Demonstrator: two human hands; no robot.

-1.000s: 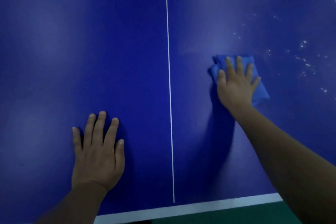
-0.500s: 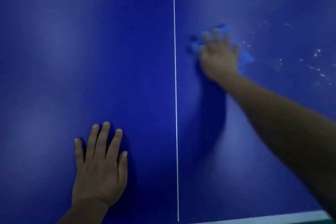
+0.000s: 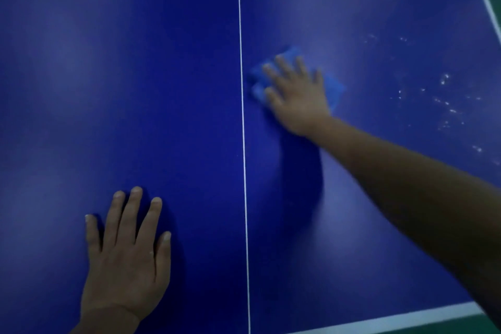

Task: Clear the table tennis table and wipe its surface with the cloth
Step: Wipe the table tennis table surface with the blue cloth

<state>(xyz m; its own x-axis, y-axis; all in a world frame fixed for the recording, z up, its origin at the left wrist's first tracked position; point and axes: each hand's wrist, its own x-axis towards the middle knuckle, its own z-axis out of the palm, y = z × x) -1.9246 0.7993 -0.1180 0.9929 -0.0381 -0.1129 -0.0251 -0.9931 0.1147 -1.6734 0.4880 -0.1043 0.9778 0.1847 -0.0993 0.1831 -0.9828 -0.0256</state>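
Wiping step: my right hand point(image 3: 296, 95), fingers spread, presses the cloth point(image 3: 332, 89) flat; left hand point(image 3: 126, 257) braces, fingers slightly apart. Next, I judge: sweep toward the white specks point(image 3: 444, 102) right of my fingertips

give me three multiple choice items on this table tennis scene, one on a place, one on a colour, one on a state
1. Where does the folded blue cloth lie relative to the thin white centre line?
A. left of it
B. right of it
C. across it

2. What colour is the table tennis table surface?
A. green
B. red
C. dark blue

3. How is the left hand placed?
A. flat on the table, holding nothing
B. gripping a paddle
C. raised off the table

Answers:
1. B, the cloth sits under the right hand, just right of the line.
2. C, the whole top is dark blue with white lines.
3. A, its fingers lie straight on the bare surface.
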